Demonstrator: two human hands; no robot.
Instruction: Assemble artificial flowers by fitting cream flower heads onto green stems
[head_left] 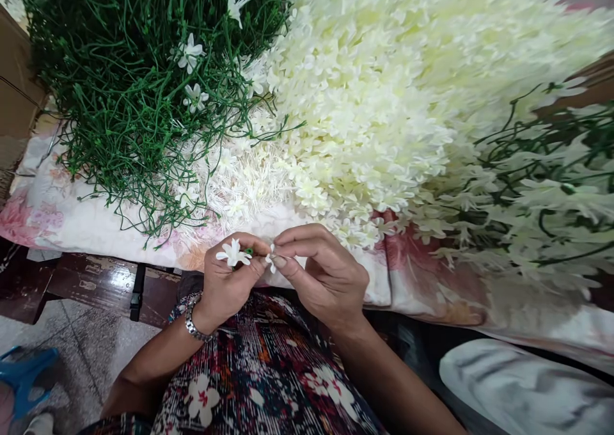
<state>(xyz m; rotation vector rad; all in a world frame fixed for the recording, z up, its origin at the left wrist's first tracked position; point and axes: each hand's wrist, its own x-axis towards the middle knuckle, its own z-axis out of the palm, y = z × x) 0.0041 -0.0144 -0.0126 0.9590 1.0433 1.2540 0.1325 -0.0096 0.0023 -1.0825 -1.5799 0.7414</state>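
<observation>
Left hand (228, 286): grip closed, thumb to forefinger, one white flower (233, 253) held, its head showing above the thumb. Right hand (330, 278): grip pinched closed on a small blossom (272, 260), just beside the left hand's fingertips, at the near edge of the cloth-covered counter (96, 225). Green stems (129, 96): heap, far left. Pale petals (364, 102): large heap, far centre to right. Flowered sprays (551, 198): right. Wristwatch (194, 320): left wrist.

Bright light bleaches the pale blossoms (364, 89), blurred toward the right.
</observation>
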